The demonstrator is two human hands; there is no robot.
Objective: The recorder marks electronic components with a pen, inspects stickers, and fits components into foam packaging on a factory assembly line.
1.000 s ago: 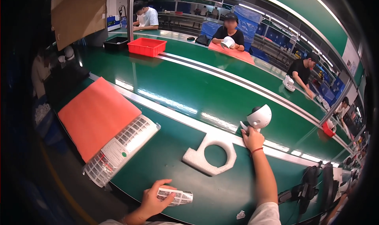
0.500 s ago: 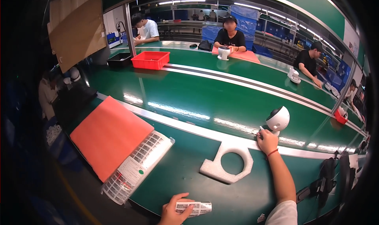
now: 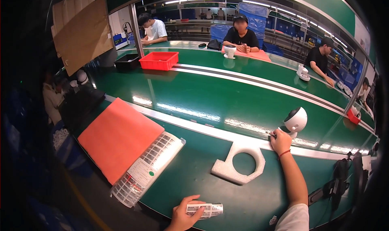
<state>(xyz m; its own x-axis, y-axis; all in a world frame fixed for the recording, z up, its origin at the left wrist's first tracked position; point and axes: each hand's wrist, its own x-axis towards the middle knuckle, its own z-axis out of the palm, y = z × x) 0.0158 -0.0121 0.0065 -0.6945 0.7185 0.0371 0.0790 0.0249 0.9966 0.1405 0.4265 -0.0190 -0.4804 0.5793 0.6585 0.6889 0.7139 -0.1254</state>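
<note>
My left hand (image 3: pixel 187 214) is closed on a short strip of printed white labels (image 3: pixel 206 210), pinched by thumb and fingers above the green table near its front edge. Farther off, at the white table edge beside the belt, my right hand (image 3: pixel 281 141) is closed around a thin pen-like thing (image 3: pixel 273 134); its kind is too small to tell. Just past that hand stands a white ball-shaped camera (image 3: pixel 297 120) with a dark front, tilted on its base. The fingers partly hide the base, so I cannot tell whether they touch it. Between my hands lies a white foam ring-shaped holder (image 3: pixel 229 169).
An orange sheet (image 3: pixel 121 137) covers part of a stack of label sheets (image 3: pixel 156 152) at left. Black straps (image 3: pixel 336 182) lie at right. Across the green belt (image 3: pixel 194 93) are a red bin (image 3: pixel 159 60), a black bin (image 3: pixel 127 61), another white camera (image 3: pixel 229 51) and seated co-workers.
The whole view has shifted slightly. The near white camera sits a little farther right of my right hand. The co-worker opposite has brought both hands together, away from the other camera.
</note>
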